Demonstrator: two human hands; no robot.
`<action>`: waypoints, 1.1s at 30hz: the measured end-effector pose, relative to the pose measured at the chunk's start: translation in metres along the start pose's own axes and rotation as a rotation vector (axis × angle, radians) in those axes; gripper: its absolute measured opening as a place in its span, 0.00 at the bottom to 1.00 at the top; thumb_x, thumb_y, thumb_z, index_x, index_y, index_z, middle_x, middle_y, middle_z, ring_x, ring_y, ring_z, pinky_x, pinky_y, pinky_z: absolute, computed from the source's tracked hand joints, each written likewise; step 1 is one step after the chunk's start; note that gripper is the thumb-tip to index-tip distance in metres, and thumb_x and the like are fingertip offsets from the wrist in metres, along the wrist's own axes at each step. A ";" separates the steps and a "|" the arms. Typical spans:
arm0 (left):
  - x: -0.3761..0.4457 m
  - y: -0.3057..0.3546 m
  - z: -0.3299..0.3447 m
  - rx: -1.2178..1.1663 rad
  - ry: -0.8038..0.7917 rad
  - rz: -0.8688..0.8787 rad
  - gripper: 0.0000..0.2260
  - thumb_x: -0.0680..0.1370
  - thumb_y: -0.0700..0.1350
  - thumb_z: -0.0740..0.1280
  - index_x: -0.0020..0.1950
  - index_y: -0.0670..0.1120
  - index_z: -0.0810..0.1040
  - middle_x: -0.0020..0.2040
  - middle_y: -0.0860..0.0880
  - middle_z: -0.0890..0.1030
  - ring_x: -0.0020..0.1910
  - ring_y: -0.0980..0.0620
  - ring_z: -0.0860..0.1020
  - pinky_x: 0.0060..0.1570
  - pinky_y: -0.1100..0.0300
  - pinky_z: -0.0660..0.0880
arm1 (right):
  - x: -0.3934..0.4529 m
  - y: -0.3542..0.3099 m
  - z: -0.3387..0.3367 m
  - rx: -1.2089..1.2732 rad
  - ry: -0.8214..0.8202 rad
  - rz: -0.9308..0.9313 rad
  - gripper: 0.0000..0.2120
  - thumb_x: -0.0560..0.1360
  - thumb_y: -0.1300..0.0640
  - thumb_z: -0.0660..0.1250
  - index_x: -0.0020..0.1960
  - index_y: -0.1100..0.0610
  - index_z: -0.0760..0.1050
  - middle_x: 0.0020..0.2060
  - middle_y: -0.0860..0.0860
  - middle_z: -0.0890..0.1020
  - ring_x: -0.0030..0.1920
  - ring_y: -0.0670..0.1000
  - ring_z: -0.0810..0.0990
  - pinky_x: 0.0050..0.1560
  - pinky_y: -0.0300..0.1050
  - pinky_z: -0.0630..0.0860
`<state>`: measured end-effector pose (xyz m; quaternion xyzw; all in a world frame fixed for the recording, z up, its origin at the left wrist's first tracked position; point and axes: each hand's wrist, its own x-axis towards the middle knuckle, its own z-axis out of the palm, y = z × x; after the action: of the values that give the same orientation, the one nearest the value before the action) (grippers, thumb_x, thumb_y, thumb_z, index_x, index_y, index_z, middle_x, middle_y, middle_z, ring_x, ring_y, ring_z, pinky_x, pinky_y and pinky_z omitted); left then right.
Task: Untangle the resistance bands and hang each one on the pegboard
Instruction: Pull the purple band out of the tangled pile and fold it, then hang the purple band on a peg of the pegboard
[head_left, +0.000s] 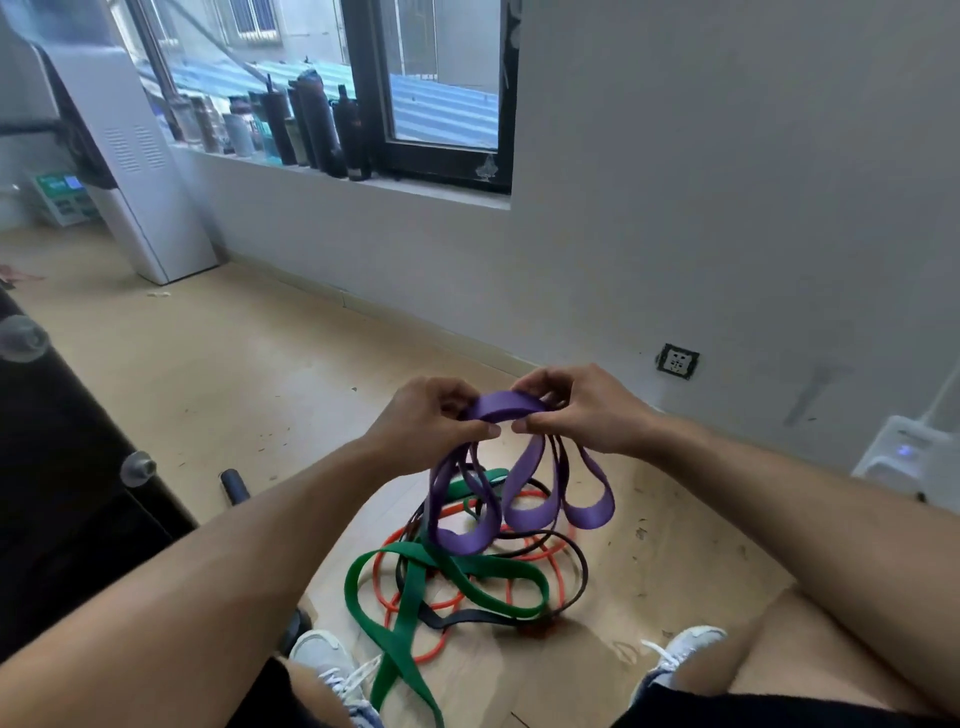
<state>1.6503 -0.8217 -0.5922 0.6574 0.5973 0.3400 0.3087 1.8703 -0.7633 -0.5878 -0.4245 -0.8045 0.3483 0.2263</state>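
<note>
Both hands hold a purple resistance band (524, 501) up over the floor. My left hand (431, 418) pinches its top at the left and my right hand (576, 408) pinches it at the right. Loops of the purple band hang down between them. Below lies a tangled pile: a wide green band (410, 587), a thin orange band (558, 577) and a black band (582, 564), twisted through each other. A black strand runs up into the hanging purple loops. No pegboard is in view.
I crouch on a wooden floor (234, 374) with my shoes (332, 670) either side of the pile. A grey wall with a socket (678, 361) is just ahead. Bottles (311, 124) line the window sill. A dark piece of furniture (62, 467) stands at left.
</note>
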 end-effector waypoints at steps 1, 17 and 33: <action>-0.002 0.003 0.000 -0.025 0.008 0.012 0.15 0.71 0.45 0.80 0.54 0.47 0.82 0.42 0.48 0.86 0.39 0.50 0.85 0.40 0.61 0.82 | -0.003 -0.001 -0.002 0.016 -0.005 0.010 0.19 0.73 0.53 0.79 0.63 0.51 0.81 0.50 0.47 0.86 0.49 0.48 0.85 0.55 0.51 0.84; 0.103 -0.093 0.061 -0.229 0.185 -0.014 0.06 0.80 0.46 0.70 0.51 0.52 0.74 0.44 0.45 0.80 0.39 0.54 0.78 0.34 0.64 0.76 | 0.091 0.101 0.064 0.536 0.417 0.201 0.13 0.68 0.61 0.82 0.49 0.50 0.84 0.45 0.50 0.89 0.44 0.44 0.86 0.50 0.41 0.84; 0.161 0.124 -0.060 -0.444 0.029 -0.441 0.10 0.74 0.40 0.77 0.53 0.51 0.86 0.46 0.54 0.87 0.47 0.52 0.85 0.49 0.56 0.82 | 0.103 -0.062 -0.122 0.547 0.344 0.615 0.15 0.69 0.58 0.82 0.54 0.51 0.88 0.47 0.42 0.89 0.49 0.39 0.86 0.51 0.34 0.77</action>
<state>1.6816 -0.6735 -0.4443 0.4237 0.6410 0.3962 0.5026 1.8632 -0.6560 -0.4543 -0.6205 -0.4696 0.5236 0.3468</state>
